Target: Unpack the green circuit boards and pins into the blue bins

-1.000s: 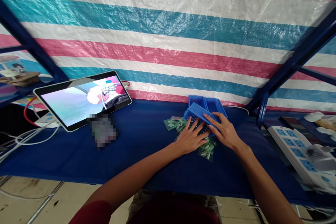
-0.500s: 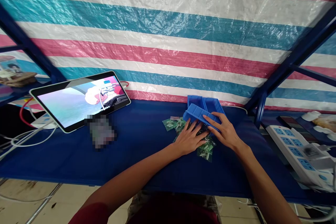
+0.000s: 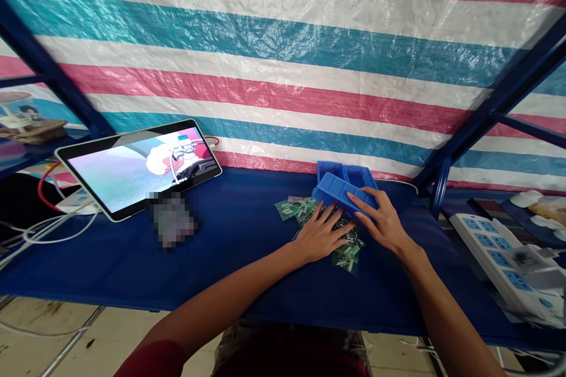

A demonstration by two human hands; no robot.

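Observation:
My right hand [image 3: 384, 222] grips a small blue plastic bin [image 3: 338, 188], thumb and fingers on its near right end. The bin is tipped over, its ribbed outer face turned up. Below it lies a heap of small clear bags [image 3: 347, 258] with green and silvery bits inside; some of the heap is hidden by my hands and the bin. My left hand [image 3: 317, 237] rests on this heap with fingers spread, the fingertips close to the bin's lower edge. Just behind the tipped bin stand two more blue bins [image 3: 360, 175], side by side.
A tablet [image 3: 141, 168] showing a picture leans at the left, white cables [image 3: 62, 238] beside it. A blurred-out object [image 3: 172, 221] lies before it. Power strips [image 3: 495, 253] sit on the right. A striped sheet [image 3: 283, 82] hangs behind the blue table surface [image 3: 247, 212].
The tipped bin has turned slightly, and a bit more of its ribbed face shows. My right hand moved slightly with it. My left hand is nearly still on the bags.

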